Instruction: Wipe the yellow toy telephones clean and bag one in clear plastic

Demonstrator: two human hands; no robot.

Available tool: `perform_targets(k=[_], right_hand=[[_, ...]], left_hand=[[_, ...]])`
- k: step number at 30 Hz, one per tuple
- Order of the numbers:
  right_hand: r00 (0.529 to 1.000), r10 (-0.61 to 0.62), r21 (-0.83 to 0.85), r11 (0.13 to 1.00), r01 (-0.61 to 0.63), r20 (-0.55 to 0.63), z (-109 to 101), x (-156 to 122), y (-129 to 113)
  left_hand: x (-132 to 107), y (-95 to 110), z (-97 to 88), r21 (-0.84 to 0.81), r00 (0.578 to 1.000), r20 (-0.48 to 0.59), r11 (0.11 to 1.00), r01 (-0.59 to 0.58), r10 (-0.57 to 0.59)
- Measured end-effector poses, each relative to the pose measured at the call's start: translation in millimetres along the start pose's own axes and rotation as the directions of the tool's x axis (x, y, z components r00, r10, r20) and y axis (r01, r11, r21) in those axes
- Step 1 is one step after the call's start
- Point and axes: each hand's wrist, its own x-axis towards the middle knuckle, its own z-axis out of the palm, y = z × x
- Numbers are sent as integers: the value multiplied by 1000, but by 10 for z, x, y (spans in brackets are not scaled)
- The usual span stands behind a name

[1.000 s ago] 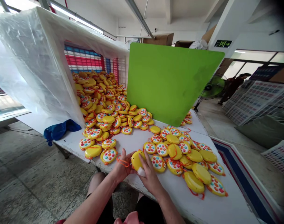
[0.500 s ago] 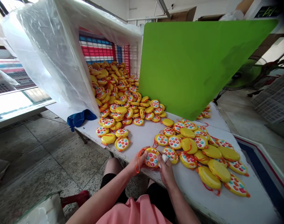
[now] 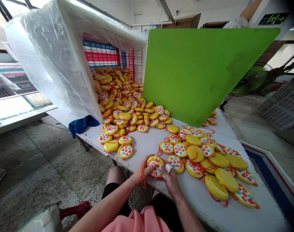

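Near the table's front edge, my left hand point(image 3: 142, 170) grips a yellow duck-shaped button toy point(image 3: 157, 165), its thumb lying on the face. The toy's coloured round buttons face up, and an orange cord loop hangs at its left side. My right hand point(image 3: 171, 182) is closed around a small white piece point(image 3: 168, 168), possibly cloth or a block, close against the toy's right edge. Whether its fingers also support the toy from below is hidden. Just beyond lies another duck toy point(image 3: 176, 163), buttons up.
Many similar toys point(image 3: 217, 158) spread over the white table point(image 3: 147, 141) to the right. A large heap point(image 3: 122, 96) spills from a plastic-wrapped crate point(image 3: 81, 74) at the left. A green board point(image 3: 200, 74) stands behind. A blue cloth point(image 3: 83, 124) lies at the left edge.
My left thumb has moved inward over the toy's buttons, and the toy has shifted slightly left and down. The white piece has turned in my right hand. The view has tilted a little.
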Motion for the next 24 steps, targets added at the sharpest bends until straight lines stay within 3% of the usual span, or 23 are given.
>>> perform_targets(k=[4,9,12,15,20,24], right_hand=[[993,-110,-101,988,114,53,-12,-18,-25],[984,-178,-181,968,175,2,-26,5,62],[976,-214,-230,952,201,-34,-18,15,132],[973,-225,-266,942,205,-44,-16,7,146],[982,-187,-300,936,184,19,-46,19,4],[958,-232,-388,909,150,-172,-123,59,-169]], left_hand=[[40,-22,28,-27,994,-106,999,23,-26],[48,-20,15,-33,998,-36,998,48,-49],[49,-24,19,-49,996,-67,997,52,-55],[64,-42,20,-55,993,-113,998,35,-41],[46,-57,8,-78,994,-102,997,29,-37],[-61,-15,72,-185,992,-90,980,73,-91]])
